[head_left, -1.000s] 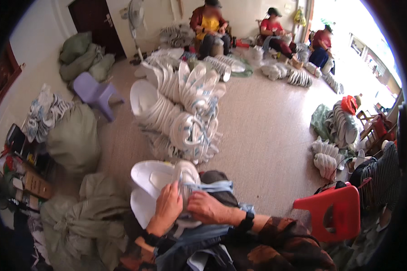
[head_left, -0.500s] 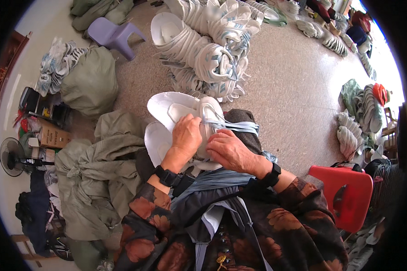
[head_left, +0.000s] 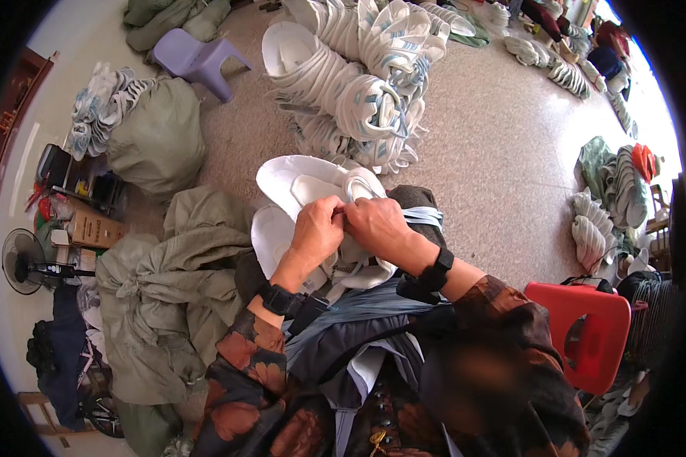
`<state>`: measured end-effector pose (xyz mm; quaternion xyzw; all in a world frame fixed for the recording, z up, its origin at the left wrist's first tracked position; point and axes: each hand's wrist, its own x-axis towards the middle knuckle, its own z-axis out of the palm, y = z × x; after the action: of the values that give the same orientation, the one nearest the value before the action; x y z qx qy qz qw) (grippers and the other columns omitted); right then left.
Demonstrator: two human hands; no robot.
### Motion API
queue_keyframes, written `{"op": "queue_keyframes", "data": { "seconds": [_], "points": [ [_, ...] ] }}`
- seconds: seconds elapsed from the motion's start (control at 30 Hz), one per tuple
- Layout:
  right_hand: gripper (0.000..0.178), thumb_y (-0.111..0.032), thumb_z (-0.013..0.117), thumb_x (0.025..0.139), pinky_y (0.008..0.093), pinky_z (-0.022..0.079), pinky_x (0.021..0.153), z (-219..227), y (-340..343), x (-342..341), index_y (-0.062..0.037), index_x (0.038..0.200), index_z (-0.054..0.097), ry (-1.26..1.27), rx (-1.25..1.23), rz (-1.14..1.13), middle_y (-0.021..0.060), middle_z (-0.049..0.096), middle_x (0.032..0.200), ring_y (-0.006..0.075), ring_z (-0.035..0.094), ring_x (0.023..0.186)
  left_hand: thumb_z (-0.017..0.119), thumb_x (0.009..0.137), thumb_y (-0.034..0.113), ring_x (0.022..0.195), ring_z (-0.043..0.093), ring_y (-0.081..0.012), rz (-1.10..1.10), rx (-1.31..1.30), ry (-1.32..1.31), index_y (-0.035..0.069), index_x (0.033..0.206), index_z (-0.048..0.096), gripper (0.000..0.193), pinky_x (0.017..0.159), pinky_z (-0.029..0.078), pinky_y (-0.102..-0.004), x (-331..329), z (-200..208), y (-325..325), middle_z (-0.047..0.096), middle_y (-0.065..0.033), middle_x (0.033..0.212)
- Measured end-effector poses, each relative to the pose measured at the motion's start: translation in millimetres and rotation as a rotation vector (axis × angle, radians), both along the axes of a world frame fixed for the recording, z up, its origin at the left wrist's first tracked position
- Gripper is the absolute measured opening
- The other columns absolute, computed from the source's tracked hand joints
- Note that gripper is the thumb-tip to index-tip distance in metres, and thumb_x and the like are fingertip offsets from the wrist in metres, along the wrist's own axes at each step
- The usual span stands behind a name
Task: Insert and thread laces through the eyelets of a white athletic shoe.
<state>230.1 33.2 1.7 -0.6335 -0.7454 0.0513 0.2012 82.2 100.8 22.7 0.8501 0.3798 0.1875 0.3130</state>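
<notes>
A white shoe upper, flat and unsoled, lies across my lap with a second white upper beneath it. My left hand is closed on the top upper at its lacing edge. Against its fingertips, my right hand is pinched shut over the same edge; what it pinches is hidden. Light blue shoelaces drape over the dark cloth on my knee, right of the hands. A thicker bundle of blue laces rests across my lap below the uppers.
Stacks of nested white uppers stand on the floor ahead. Green sacks and a purple stool are at the left, with a fan. A red stool stands close at my right; more bundled uppers lie beyond it.
My right hand has moved up and left, from the upper's lower right side to meet my left hand's fingertips. The left hand stays on the upper.
</notes>
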Motion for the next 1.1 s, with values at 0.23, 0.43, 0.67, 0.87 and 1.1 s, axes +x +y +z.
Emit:
{"op": "queue_keyframes", "data": {
  "seconds": [0.23,0.43,0.67,0.87,1.1],
  "points": [
    [0.010,-0.014,0.063,0.081,0.0432,0.052,0.054,25,-15,11,-0.0049,0.078,0.067,0.014,0.004,0.184,0.0148,0.067,0.074,0.0334,0.068,0.065,0.065,0.084,0.005,0.080,0.071,-0.0346,0.063,-0.062,-0.125,-0.001,0.092,0.066,0.010,0.072,0.056,-0.0410,-3,5,-4,0.072,-0.0178,0.084],
    [0.014,-0.010,0.063,0.085,0.0400,0.053,0.073,58,-75,23,-0.0024,0.075,0.057,0.434,-0.096,0.442,0.0158,0.064,0.103,0.0328,0.066,0.086,0.069,0.085,0.007,0.084,0.072,-0.0200,0.049,-0.192,-0.125,-0.002,0.100,0.066,0.018,0.078,0.057,-0.0323,0,0,-6,0.073,-0.0134,0.088],
    [0.029,-0.023,0.053,0.104,0.0318,0.052,0.082,58,-79,35,0.0001,0.100,0.071,1.155,-0.569,0.301,0.0085,0.071,0.096,0.0147,0.065,0.093,0.069,0.083,0.010,0.079,0.071,-0.0323,0.062,-0.114,-0.190,0.001,0.095,0.064,0.015,0.072,0.056,-0.0388,4,-7,-13,0.071,-0.0160,0.085],
    [0.030,-0.023,0.055,0.104,0.0292,0.056,0.073,64,-126,49,0.0015,0.095,0.070,1.277,-1.171,0.671,0.0081,0.071,0.090,0.0155,0.068,0.082,0.070,0.085,0.009,0.071,0.066,-0.0326,0.084,0.151,-0.098,0.001,0.090,0.057,0.016,0.065,0.052,-0.0399,4,-15,-13,0.065,-0.0142,0.077],
    [0.019,-0.019,0.059,0.101,0.0296,0.053,0.074,91,-117,94,-0.0009,0.097,0.062,1.687,-0.264,0.112,0.0108,0.068,0.088,0.0165,0.066,0.084,0.071,0.080,0.011,0.112,0.057,-0.0373,-0.204,0.414,-0.080,0.004,0.089,0.059,0.017,0.100,0.042,-0.0499,-13,25,-50,0.059,-0.0159,0.117]
  ]
}}
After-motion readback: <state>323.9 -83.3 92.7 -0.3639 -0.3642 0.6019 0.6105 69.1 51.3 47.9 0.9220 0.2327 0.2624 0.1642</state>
